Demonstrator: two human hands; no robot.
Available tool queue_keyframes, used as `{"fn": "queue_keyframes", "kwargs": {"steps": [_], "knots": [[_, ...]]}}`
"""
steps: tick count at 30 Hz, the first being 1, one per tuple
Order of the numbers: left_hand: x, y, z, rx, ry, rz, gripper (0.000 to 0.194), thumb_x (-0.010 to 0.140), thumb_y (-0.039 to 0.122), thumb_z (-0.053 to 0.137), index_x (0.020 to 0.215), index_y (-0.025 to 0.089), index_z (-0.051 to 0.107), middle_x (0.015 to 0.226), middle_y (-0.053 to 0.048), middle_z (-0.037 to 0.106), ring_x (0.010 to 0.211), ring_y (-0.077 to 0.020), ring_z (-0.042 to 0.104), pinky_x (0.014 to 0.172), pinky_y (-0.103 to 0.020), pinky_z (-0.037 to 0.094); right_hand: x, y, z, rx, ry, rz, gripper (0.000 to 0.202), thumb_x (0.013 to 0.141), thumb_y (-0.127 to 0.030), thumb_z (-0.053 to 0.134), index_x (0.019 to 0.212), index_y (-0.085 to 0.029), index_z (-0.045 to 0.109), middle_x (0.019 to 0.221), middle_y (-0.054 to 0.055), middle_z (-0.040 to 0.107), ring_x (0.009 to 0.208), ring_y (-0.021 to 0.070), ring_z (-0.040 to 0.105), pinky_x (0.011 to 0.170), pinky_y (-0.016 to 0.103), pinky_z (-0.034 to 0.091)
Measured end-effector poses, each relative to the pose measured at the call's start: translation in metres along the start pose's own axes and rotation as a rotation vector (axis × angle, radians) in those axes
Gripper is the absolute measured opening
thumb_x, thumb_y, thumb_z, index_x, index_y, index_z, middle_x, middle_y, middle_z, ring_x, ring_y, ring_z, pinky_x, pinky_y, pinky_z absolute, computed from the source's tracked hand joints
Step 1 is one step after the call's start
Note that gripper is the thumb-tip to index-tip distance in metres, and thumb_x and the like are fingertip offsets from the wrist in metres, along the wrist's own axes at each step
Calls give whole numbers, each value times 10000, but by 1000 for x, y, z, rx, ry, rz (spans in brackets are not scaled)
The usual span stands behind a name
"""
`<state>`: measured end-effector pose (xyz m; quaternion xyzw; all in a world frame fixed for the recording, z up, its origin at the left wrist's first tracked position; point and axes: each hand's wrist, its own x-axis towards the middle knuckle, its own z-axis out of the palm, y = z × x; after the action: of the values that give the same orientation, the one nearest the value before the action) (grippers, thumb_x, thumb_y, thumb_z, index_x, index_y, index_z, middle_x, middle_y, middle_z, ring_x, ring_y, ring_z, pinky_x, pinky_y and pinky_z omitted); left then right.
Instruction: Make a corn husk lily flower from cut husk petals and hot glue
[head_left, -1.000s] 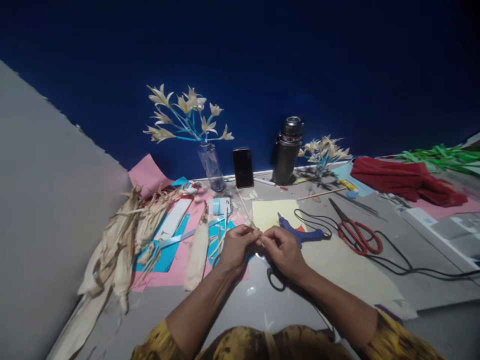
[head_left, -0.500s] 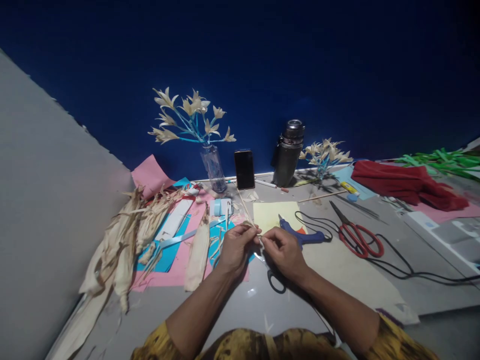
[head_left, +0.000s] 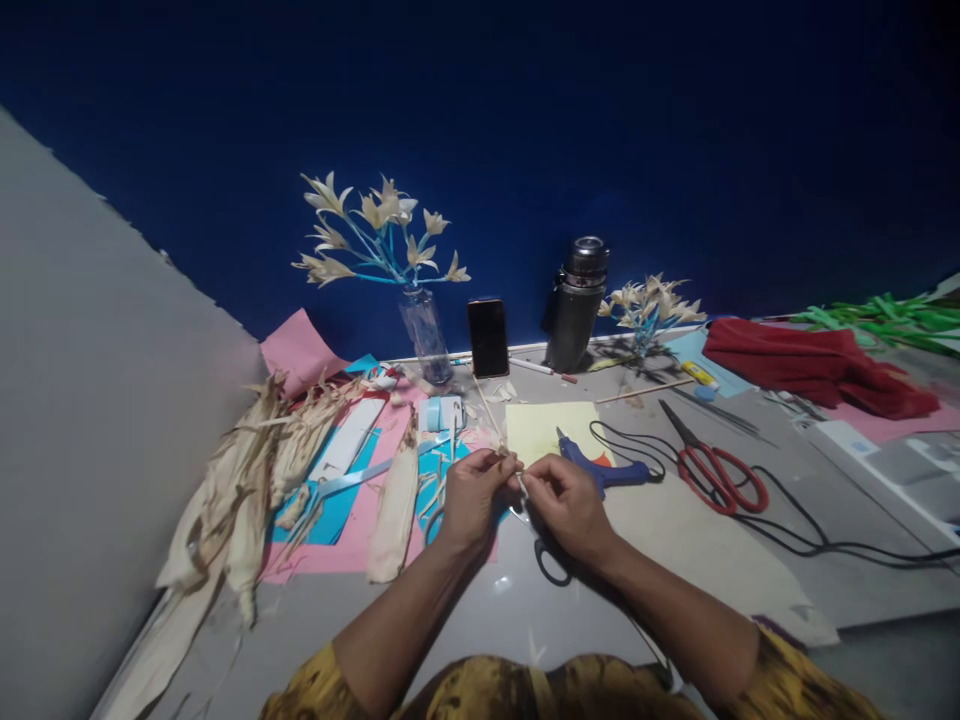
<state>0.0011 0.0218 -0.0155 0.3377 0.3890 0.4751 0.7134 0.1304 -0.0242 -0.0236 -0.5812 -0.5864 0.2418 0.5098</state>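
Observation:
My left hand (head_left: 472, 500) is closed in a pinch on a thin stick (head_left: 489, 408) that leans up and away toward the phone. Close beside it, fingertips nearly touching, my right hand (head_left: 570, 505) pinches a small pale strip (head_left: 523, 483). How strip and stick meet is too small to tell. Under the hands lie black-handled scissors (head_left: 553, 563), partly hidden. A blue glue gun (head_left: 611, 472) rests on yellow paper (head_left: 536, 425) just beyond my right hand. A pale corn husk (head_left: 395, 510) lies left of my left hand.
Dried husks (head_left: 240, 500) pile at the left. A bottle with husk flowers (head_left: 426, 335), a phone (head_left: 488, 338) and a flask (head_left: 577, 305) stand at the back. Red-handled scissors (head_left: 721, 480), black cable and red cloth (head_left: 817, 368) lie at the right.
The fingers of my left hand have shifted slightly around the stick. Both hands stay together in almost the same place, and the view has moved a little.

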Motion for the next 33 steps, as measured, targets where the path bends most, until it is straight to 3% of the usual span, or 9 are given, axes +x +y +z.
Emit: {"fn": "queue_keyframes", "kwargs": {"steps": [6,19,33], "knots": [[-1,-3,3,-97,-15,-14,235,661,252,851,624,124,658,558,-13,624,568,-98,573,613,-214,474,0,3,2,39,-11,14,176,856,-224,562,693,-186,615,638,3,612,556,130,510,556,248,400],[-1,-1,3,-164,-39,-26,251,627,248,880,636,114,668,630,-27,655,582,-79,570,661,-204,480,1,-2,0,102,-19,97,173,848,-257,583,695,-184,617,622,-7,619,521,117,511,519,231,407],[2,2,1,-240,-31,-104,314,557,229,926,623,105,644,718,-51,700,536,-62,569,586,-190,498,3,2,-3,18,-50,12,166,845,-218,582,691,-177,628,608,-11,595,541,120,495,535,237,392]]}}
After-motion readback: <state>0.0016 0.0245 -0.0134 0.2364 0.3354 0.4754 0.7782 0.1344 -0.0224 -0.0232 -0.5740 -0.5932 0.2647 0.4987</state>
